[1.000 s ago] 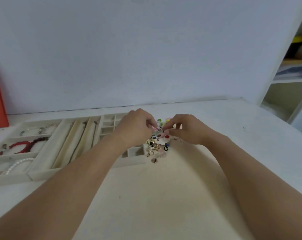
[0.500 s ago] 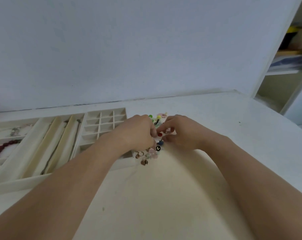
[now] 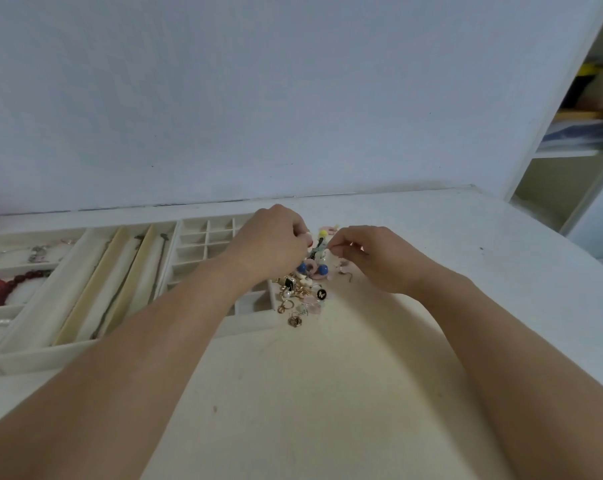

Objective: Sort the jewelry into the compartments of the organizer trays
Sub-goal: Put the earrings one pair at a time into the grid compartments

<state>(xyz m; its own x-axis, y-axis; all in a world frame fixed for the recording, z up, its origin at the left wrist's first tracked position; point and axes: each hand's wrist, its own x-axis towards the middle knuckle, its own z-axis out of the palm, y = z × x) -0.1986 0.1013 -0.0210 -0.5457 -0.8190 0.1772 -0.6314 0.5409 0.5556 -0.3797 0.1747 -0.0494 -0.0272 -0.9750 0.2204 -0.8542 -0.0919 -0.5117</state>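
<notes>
**Both hands pinch one small piece above the jewelry heap**

Cream tabletop (image 3: pixel 293 393) fills the near ground, with both forearms reaching across it. Beyond them sits the jewelry pile (image 3: pixel 302 292), a heap of gold rings, blue beads and pink pieces touching the right edge of the grid tray (image 3: pixel 203 242). Directly above its far end, the left hand (image 3: pixel 272 244) and right hand (image 3: pixel 372 256) meet, fingers curled, each pinching an end of a small dark dangling piece (image 3: pixel 316 249); what it is exactly is too small to tell. The piece hangs roughly upright between the fingertips. The grid tray's small compartments lie to the left of the grip, under and beside the left hand, so that hand is likely the nearer one for the drop. Farther left lie the slotted tray (image 3: pixel 120 278) with chains and the bracelet tray (image 3: pixel 23 271) holding red beads (image 3: pixel 6 287).
</notes>
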